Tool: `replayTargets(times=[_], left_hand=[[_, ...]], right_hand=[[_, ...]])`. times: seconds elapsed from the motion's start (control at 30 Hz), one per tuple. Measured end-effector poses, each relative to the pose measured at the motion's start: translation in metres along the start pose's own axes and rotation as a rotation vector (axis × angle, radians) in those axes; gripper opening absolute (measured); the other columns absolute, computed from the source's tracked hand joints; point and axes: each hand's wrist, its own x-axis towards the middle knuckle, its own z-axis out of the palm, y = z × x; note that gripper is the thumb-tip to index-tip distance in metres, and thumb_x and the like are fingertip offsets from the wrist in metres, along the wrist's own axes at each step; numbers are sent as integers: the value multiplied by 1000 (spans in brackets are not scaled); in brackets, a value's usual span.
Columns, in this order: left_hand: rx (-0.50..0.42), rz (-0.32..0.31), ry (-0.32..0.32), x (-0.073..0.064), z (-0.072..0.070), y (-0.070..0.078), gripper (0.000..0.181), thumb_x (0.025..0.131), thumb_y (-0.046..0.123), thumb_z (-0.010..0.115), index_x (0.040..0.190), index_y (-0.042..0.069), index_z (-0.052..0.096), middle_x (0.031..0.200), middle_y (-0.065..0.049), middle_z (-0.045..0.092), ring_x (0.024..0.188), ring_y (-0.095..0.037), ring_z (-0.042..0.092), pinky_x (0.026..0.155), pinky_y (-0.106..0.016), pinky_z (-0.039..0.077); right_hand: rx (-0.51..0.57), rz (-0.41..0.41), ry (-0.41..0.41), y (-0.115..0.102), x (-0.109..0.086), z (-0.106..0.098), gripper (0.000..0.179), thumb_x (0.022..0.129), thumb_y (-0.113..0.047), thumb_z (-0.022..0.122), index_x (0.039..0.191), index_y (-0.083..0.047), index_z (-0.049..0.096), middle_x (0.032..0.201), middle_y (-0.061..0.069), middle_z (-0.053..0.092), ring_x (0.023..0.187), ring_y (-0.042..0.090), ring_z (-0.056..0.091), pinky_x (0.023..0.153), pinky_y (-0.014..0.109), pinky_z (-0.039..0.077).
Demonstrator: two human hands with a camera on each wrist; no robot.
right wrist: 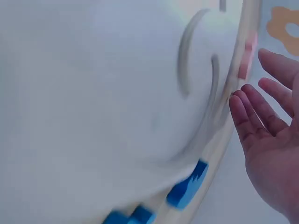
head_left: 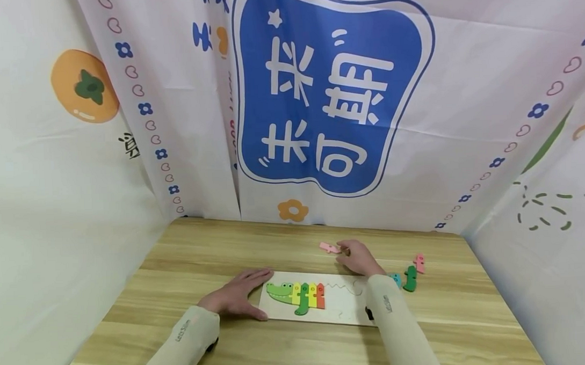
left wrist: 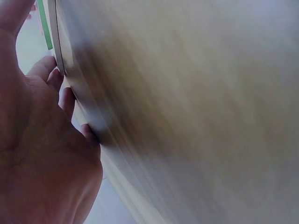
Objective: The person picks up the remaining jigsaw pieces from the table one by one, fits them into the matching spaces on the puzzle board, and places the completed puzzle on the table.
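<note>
A crocodile puzzle board lies on the wooden table. Its green head and several yellow, green and orange body pieces sit at its left part; the right part shows drawn outlines. My left hand rests at the board's left end, thumb at the near corner and fingers stretched along the far corner. Beyond the board, my right hand hovers by a loose pink piece, its fingertips just right of it. In the right wrist view, nothing shows between the fingers, and the pink piece lies past the fingertips.
Right of the board lie a blue piece, partly behind the right sleeve, a dark green piece and another pink piece. Printed cloth hangs along the table's back and sides.
</note>
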Motion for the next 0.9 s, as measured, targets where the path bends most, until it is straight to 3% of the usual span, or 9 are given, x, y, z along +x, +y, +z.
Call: replayTargets(times=[0.13, 0.3, 0.53, 0.7, 0.9], left_hand=[[6, 8, -2, 1, -1, 1, 112, 76, 70, 80, 165, 25, 28, 173, 1, 24, 158, -36, 20, 120, -66, 27], [-4, -5, -3, 1, -1, 2, 112, 76, 69, 81, 165, 27, 29, 173, 4, 24, 158, -33, 20, 122, -64, 27], [-9, -6, -3, 0, 2, 1, 111, 76, 70, 80, 165, 26, 29, 172, 3, 24, 158, -33, 20, 121, -65, 27], [-19, -8, -9, 1, 3, 0, 112, 76, 70, 80, 165, 27, 28, 173, 3, 24, 158, -34, 20, 121, -66, 27], [-7, -19, 0, 0, 1, 1, 111, 76, 69, 81, 165, 28, 28, 173, 4, 24, 158, -34, 20, 121, -65, 27]], right_hand=[[-48, -28, 6, -8, 9, 8, 36, 93, -9, 74, 127, 0, 70, 112, 15, 67, 92, 25, 57, 84, 45, 51], [-102, -40, 42, -12, 15, 16, 23, 91, -8, 76, 113, -2, 75, 103, 11, 65, 91, 23, 57, 86, 45, 52], [-80, 62, 71, -12, 18, 21, 9, 90, -8, 81, 98, -8, 77, 96, 6, 65, 86, 21, 57, 84, 41, 55], [-75, 96, 64, -10, 18, 19, 6, 92, -12, 79, 98, -9, 77, 94, 4, 69, 85, 20, 59, 86, 40, 57], [-38, 37, 98, -8, 13, 12, 12, 96, -17, 75, 102, -6, 75, 97, 7, 73, 90, 20, 66, 85, 41, 59]])
